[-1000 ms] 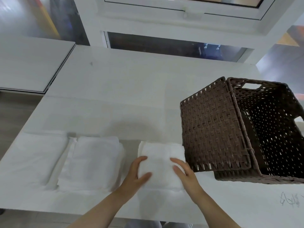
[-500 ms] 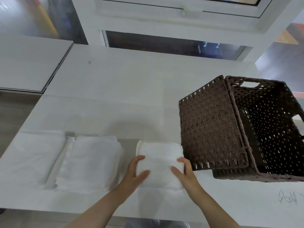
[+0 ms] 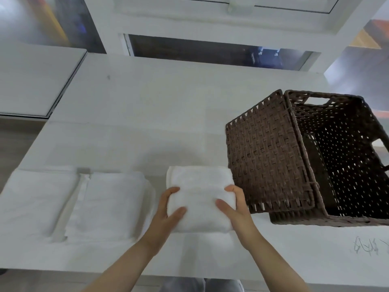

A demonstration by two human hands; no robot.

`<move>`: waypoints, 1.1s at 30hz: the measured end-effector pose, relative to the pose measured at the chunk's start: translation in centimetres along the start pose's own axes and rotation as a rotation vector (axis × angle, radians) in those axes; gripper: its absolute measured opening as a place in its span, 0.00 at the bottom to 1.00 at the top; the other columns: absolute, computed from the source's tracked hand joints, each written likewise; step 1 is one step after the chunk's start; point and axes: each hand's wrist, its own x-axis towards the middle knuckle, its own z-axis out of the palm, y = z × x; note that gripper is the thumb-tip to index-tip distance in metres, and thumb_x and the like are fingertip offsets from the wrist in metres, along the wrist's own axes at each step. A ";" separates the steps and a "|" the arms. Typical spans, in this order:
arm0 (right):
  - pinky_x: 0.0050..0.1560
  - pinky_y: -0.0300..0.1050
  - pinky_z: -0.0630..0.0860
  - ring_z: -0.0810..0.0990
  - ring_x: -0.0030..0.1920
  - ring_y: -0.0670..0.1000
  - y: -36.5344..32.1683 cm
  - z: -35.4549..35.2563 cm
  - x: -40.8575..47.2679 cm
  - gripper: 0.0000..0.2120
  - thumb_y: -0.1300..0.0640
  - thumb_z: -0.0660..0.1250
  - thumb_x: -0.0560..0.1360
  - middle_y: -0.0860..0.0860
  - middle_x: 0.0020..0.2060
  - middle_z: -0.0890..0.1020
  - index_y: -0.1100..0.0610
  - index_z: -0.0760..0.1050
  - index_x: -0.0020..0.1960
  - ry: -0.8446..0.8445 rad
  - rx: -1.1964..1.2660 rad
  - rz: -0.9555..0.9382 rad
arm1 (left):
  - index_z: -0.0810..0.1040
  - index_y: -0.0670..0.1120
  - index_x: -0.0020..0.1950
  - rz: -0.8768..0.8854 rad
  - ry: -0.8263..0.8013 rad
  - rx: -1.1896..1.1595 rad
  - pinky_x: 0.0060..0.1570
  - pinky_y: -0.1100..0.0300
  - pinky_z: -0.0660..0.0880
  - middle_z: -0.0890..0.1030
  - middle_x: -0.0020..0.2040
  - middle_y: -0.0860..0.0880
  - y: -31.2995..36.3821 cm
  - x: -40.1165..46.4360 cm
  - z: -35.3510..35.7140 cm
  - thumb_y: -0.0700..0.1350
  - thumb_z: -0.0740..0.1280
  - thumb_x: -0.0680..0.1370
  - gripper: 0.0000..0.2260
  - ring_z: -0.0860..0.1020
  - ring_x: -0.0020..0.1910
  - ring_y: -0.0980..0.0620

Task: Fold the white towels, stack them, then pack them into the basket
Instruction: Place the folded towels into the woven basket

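A folded white towel (image 3: 200,192) lies on the white table (image 3: 147,114) in front of me. My left hand (image 3: 167,209) grips its left side, thumb on top. My right hand (image 3: 235,205) grips its right side, thumb on top and fingers curled round the edge. A brown wicker basket (image 3: 265,152) stands just right of the towel, its inside showing dark. A second folded white towel (image 3: 109,203) lies to the left, and a flatter white towel (image 3: 35,199) lies beyond it at the table's left end.
A window frame (image 3: 210,24) runs along the back of the table. A separate white tabletop (image 3: 35,81) stands at the far left. Black scribbles (image 3: 366,246) mark the table near the front right. The table's front edge is just under my forearms.
Both hands slid from the towel's top to its two sides and took hold of it. The towel looks raised slightly off the table.
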 end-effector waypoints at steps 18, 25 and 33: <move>0.53 0.48 0.80 0.80 0.55 0.48 -19.4 -8.0 -2.9 0.12 0.47 0.71 0.74 0.43 0.56 0.79 0.37 0.73 0.55 0.158 -0.074 -0.301 | 0.70 0.64 0.65 0.291 -0.095 0.046 0.50 0.54 0.80 0.77 0.62 0.57 17.1 2.7 12.0 0.60 0.69 0.70 0.24 0.80 0.57 0.51; 0.51 0.49 0.80 0.83 0.54 0.51 -23.9 -17.6 -3.9 0.13 0.48 0.71 0.75 0.47 0.56 0.82 0.41 0.74 0.58 0.160 -0.043 -0.362 | 0.72 0.66 0.61 0.342 -0.100 0.062 0.49 0.62 0.75 0.75 0.63 0.57 19.5 4.3 22.5 0.58 0.69 0.74 0.16 0.77 0.59 0.54; 0.45 0.48 0.79 0.84 0.51 0.53 -24.3 -30.0 -3.0 0.12 0.53 0.70 0.76 0.51 0.57 0.82 0.46 0.74 0.58 0.184 0.027 -0.350 | 0.70 0.61 0.65 0.388 -0.143 0.130 0.53 0.67 0.76 0.73 0.64 0.58 17.0 5.9 34.6 0.48 0.67 0.79 0.16 0.76 0.58 0.62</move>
